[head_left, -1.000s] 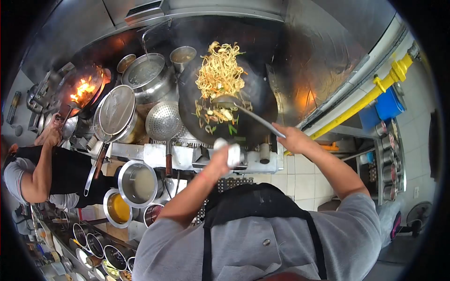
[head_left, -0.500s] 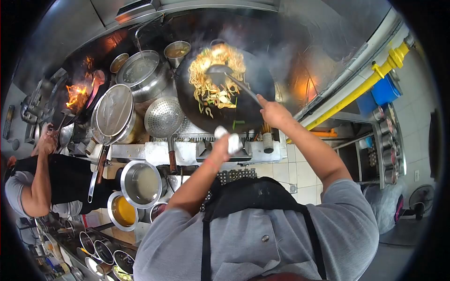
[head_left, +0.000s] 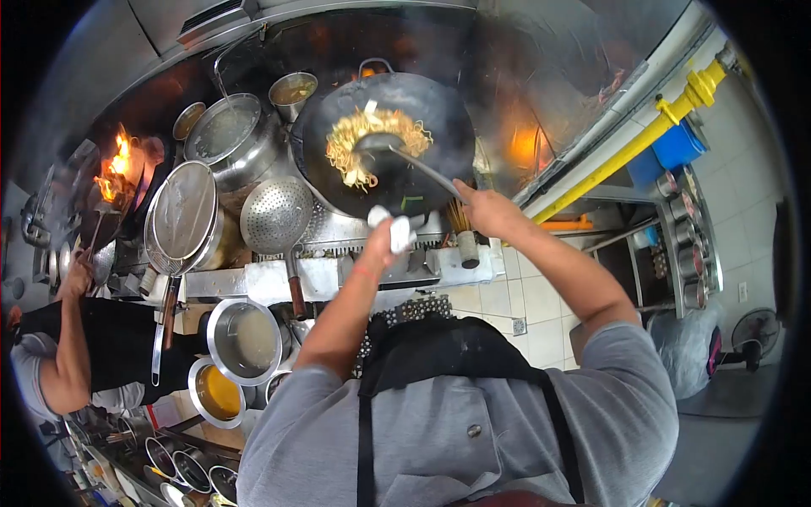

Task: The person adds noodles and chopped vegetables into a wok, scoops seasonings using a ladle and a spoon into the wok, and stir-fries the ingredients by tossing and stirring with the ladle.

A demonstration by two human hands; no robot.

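A black wok (head_left: 456, 127) stands over the burner with noodles (head_left: 338, 139) heaped in its middle, pale pieces mixed in and a few green bits lower down. My right hand (head_left: 490, 213) is wrapped round the handle of a metal ladle (head_left: 427, 171), whose bowl rests on the noodles. Closed at the near edge of the wok, my left hand (head_left: 379, 246) grips a folded white cloth (head_left: 399, 232). Whatever part of the wok lies under the cloth is hidden.
Left of the wok are a perforated strainer (head_left: 276, 215), a mesh strainer (head_left: 184, 211) and a lidded pot (head_left: 224, 127). A co-worker's hand (head_left: 78, 275) works near open flames (head_left: 118, 169). A bamboo brush (head_left: 466, 241) stands at right, below a yellow pipe (head_left: 608, 165).
The noodles have drawn together into a tighter heap, and the wok sits tilted differently, its far handle now plainer. The whole view has shifted slightly. Both hands keep their grip.
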